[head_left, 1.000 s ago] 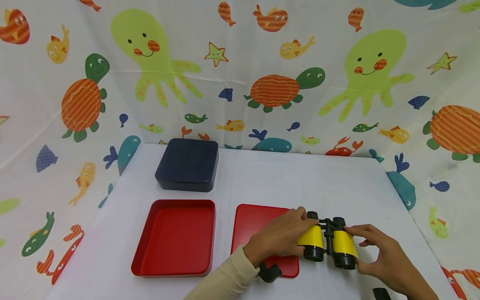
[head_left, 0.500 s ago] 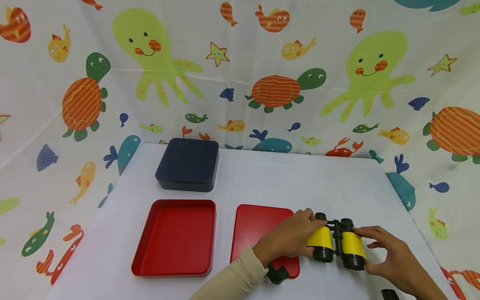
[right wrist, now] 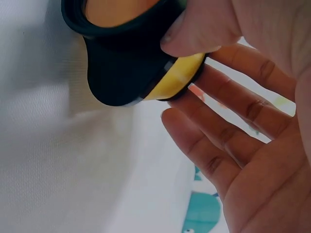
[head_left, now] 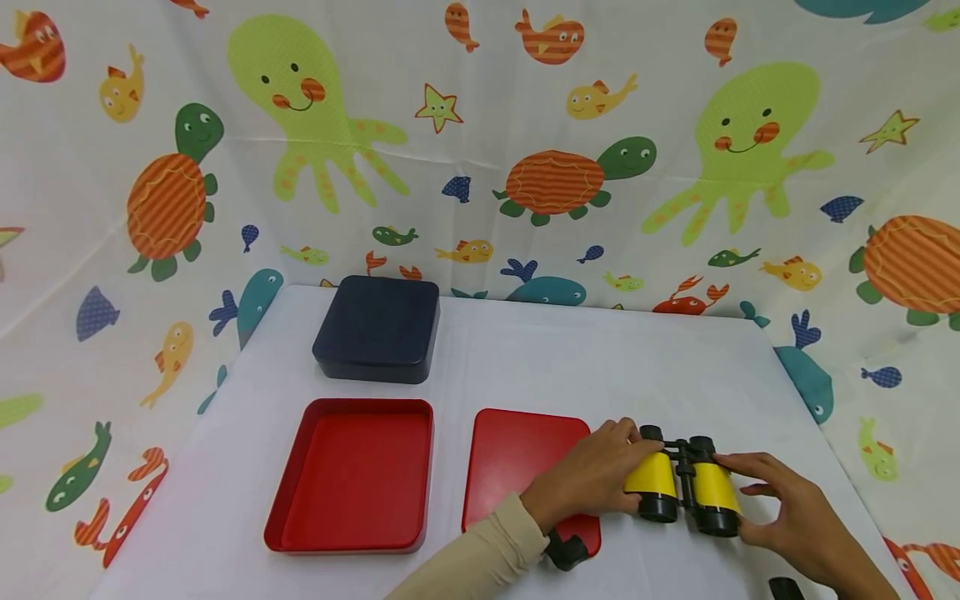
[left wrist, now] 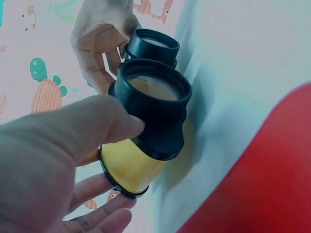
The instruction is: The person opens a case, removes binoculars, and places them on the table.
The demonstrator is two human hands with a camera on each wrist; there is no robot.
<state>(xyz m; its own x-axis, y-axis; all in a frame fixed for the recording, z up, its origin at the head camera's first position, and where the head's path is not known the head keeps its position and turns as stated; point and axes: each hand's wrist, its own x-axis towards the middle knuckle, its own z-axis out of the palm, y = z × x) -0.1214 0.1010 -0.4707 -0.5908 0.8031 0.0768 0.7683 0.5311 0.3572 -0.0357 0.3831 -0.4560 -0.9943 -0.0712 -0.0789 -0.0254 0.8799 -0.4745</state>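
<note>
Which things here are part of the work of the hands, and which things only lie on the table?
In the work:
- yellow binoculars
- left hand, gripping the left barrel
- right hand, holding the right barrel

Only lying about:
- red lid, beside the binoculars
- open red tray
- dark blue box, at the back
- white table

Staged tabletop recording booth, white table walled by sea-creature curtain beyond the fingers, trays laid out.

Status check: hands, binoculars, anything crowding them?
Left hand and right hand both grip the yellow binoculars, one barrel each. Binoculars sit low on the white table. Red lid just left; nothing blocking.
</note>
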